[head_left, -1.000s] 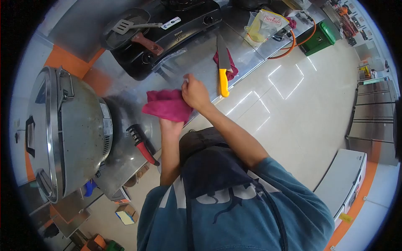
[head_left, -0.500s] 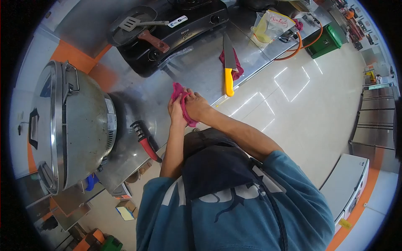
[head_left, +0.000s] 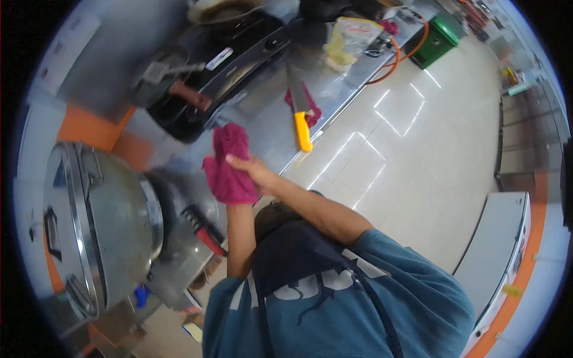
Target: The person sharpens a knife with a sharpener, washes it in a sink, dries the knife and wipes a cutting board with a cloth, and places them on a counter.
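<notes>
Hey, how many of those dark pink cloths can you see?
3: the first cloth in your right hand, the second cloth under the yellow-handled knife, the third cloth up by the orange hose. More may be hidden.

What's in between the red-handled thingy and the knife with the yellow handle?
In the head view, the person's hands and the dark pink cloth they hold are between the red-handled tool and the yellow-handled knife.
</notes>
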Action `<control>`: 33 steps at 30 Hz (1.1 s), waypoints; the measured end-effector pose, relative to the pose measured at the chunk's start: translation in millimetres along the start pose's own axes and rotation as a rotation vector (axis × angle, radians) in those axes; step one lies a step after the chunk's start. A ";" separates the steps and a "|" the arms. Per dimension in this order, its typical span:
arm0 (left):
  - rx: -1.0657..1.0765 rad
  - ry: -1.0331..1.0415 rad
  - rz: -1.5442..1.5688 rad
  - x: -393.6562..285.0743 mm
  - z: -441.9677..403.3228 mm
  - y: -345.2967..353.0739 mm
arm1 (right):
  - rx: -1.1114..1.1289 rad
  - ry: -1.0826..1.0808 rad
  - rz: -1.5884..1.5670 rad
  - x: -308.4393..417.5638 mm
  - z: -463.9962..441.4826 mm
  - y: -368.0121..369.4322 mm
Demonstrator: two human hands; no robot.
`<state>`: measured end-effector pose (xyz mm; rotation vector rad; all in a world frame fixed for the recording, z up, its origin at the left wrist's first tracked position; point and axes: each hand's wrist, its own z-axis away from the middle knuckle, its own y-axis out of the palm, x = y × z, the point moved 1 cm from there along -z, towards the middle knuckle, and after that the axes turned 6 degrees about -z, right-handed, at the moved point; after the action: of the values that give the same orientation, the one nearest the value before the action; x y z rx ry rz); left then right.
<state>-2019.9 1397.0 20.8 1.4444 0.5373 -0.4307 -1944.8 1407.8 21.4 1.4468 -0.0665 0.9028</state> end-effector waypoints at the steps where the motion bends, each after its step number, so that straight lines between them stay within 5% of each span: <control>1: -0.037 0.000 -0.052 1.7 -5.0 -0.7 | 0.019 0.098 -0.124 -1.9 2.7 2.2; 5: -0.121 -0.007 -0.139 13.6 -8.6 -5.3 | -0.232 0.190 -0.146 -11.3 -14.2 -17.6; 12: -0.222 0.041 -0.239 26.5 8.0 -38.0 | -0.320 0.302 -0.058 -29.2 -18.6 -28.6; 18: -0.305 0.077 -0.519 4.0 16.8 -38.4 | 0.146 -0.198 1.013 -48.6 -54.2 -83.9; 21: -0.322 0.115 -0.605 -0.1 16.9 -56.1 | -0.009 -0.070 1.238 -12.3 -37.0 -47.4; 25: -0.463 0.127 -0.728 17.1 -4.2 -96.5 | 0.078 0.030 1.286 8.6 -28.3 -63.3; 28: -0.612 0.274 -1.762 11.1 -16.5 -131.5 | 0.370 0.099 1.108 56.2 9.2 -99.1; 30: -0.426 -0.076 -2.235 7.3 -13.3 -106.4 | 0.446 0.153 0.970 109.9 62.4 -123.8; 33: -0.364 -0.359 -2.274 3.5 0.6 -70.1 | 0.298 0.253 0.934 194.9 144.9 -192.4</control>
<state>-2057.7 1390.5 -37.9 -0.2421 1.6652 -2.0866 -1635.9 1403.3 -2.4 1.5618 -0.4618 1.9135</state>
